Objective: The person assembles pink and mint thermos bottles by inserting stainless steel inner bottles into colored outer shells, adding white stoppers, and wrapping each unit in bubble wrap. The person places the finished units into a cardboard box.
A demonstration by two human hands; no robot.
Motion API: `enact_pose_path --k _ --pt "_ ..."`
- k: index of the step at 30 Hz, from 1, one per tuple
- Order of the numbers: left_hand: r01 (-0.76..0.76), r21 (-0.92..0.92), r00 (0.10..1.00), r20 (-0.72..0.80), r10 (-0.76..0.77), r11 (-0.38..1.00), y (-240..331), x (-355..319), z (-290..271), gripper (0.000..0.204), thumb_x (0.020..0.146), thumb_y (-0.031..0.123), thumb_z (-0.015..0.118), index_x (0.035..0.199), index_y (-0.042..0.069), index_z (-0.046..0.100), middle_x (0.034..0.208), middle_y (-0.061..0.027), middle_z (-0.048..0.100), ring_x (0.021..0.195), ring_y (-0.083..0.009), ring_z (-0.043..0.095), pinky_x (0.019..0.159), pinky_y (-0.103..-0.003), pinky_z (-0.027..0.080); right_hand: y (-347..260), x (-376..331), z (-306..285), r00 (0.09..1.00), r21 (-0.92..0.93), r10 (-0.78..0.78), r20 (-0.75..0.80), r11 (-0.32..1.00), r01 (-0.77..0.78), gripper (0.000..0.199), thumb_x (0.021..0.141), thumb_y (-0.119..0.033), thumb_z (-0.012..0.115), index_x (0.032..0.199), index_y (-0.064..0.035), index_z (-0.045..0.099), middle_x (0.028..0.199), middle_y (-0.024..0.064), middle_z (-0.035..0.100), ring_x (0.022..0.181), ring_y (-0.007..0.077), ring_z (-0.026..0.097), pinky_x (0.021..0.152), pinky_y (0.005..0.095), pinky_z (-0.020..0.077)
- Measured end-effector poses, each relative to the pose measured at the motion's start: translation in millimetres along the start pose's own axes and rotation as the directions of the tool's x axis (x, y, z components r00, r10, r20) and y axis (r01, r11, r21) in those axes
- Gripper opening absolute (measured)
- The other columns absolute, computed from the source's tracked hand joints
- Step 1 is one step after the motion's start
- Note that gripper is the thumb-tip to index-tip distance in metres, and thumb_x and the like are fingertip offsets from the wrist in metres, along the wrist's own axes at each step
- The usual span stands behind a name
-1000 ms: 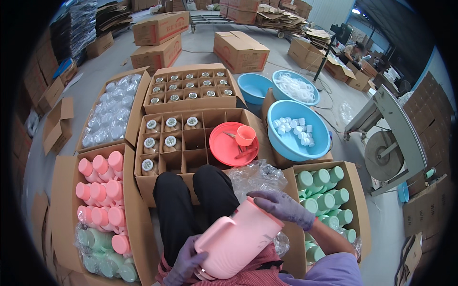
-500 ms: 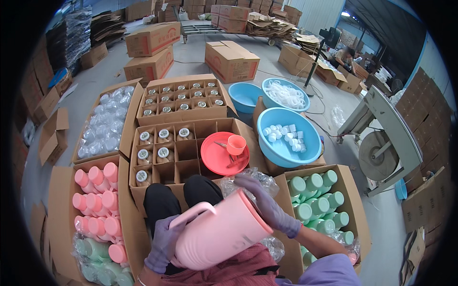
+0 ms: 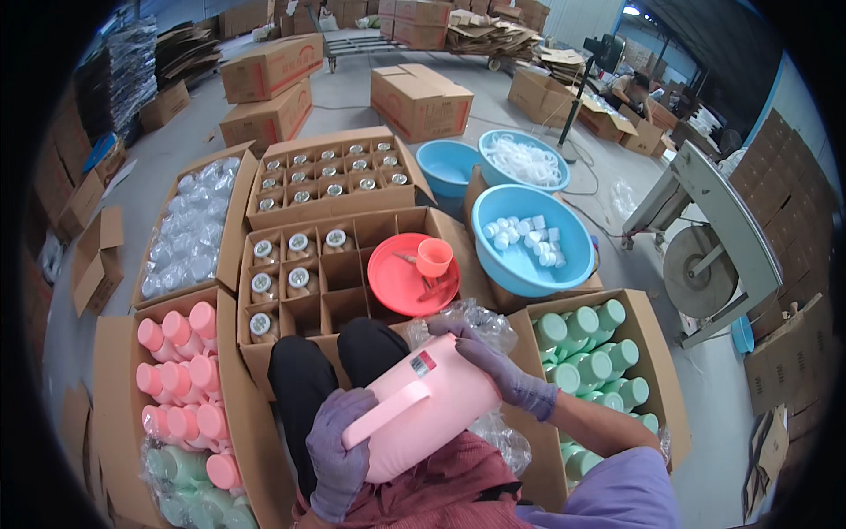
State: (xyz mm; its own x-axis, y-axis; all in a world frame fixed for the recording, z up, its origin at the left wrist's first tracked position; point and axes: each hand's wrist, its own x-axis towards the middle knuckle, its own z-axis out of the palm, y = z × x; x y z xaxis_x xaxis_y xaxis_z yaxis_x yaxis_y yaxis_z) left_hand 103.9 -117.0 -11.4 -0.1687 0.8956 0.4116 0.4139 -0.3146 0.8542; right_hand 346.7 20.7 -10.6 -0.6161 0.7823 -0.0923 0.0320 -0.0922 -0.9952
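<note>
A pink plastic jug (image 3: 454, 410) lies tilted across my lap, its handle (image 3: 388, 413) facing up and a small red-and-grey label on its side. My left hand (image 3: 342, 445), in a purple-grey glove, is closed round the jug's lower left end, beside the handle. At the other end my gloved right hand (image 3: 498, 370) grips the jug, with fingers over the far side. The jug's mouth is hidden from view. Just beyond my knees a red plate (image 3: 388, 286) holds a red-orange cup (image 3: 434, 257) and what look like small tools.
Pink-capped bottles (image 3: 181, 376) fill a carton at left, green-capped ones (image 3: 589, 353) another at right. Ahead stands a divided carton (image 3: 352, 306) with silver-topped bottles. Blue basins (image 3: 564, 282) hold white caps and clear rings. A grey machine (image 3: 709, 238) stands right; a person (image 3: 630, 93) sits far back.
The jug has turned, so its handle and label now face up and its open rim no longer shows. My left hand has moved up and right; my right hand has shifted onto its side.
</note>
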Motion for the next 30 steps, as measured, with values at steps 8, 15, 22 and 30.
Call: enact_pose_path --k 8,15,22,30 --pt "0.552 -0.406 0.822 0.12 -0.556 0.729 -31 -50 -20 0.044 0.096 0.015 0.062 0.134 -0.005 0.054 0.121 -0.0115 0.066 0.106 -0.0168 0.064 0.095 -0.029 0.049 -27 21 10 0.743 -0.338 -0.194 0.641 0.798 0.5 0.098 0.089 -0.072 0.045 0.158 -0.0065 0.023 0.161 0.0272 0.017 0.149 0.043 0.019 0.12 0.052 0.0175" --pt "0.458 0.207 0.555 0.693 -0.46 0.865 13 10 -78 0.099 0.068 0.042 0.089 0.148 0.009 0.042 0.111 -0.0172 0.07 0.1 -0.032 0.069 0.091 -0.039 0.054 -48 -12 68 0.608 -0.347 -0.416 0.676 0.549 0.761 0.091 0.073 -0.065 0.067 0.149 -0.0184 0.046 0.154 0.0176 0.035 0.138 0.0451 0.031 0.11 0.0545 0.0236" --pt "0.461 0.191 0.798 0.337 -0.499 0.867 35 -44 -44 0.091 0.064 0.039 0.09 0.138 0.005 0.05 0.103 -0.0175 0.071 0.098 -0.0304 0.072 0.083 -0.038 0.055 -30 -25 90 0.788 -0.501 -0.382 0.482 0.618 0.606 0.058 0.088 -0.043 0.058 0.139 -0.0174 0.049 0.145 0.0079 0.045 0.137 0.0344 0.037 0.101 0.0475 0.0319" --pt "0.739 -0.063 0.658 0.281 -0.699 0.671 21 -35 -66 0.06 0.087 0.033 0.073 0.134 0.001 0.056 0.098 -0.007 0.07 0.084 -0.0125 0.065 0.081 -0.033 0.054 -22 35 77 0.872 -0.213 -0.329 0.362 0.882 0.421 0.041 0.095 -0.03 0.061 0.13 -0.0103 0.056 0.136 0.0133 0.052 0.129 0.0298 0.049 0.107 0.0412 0.0379"
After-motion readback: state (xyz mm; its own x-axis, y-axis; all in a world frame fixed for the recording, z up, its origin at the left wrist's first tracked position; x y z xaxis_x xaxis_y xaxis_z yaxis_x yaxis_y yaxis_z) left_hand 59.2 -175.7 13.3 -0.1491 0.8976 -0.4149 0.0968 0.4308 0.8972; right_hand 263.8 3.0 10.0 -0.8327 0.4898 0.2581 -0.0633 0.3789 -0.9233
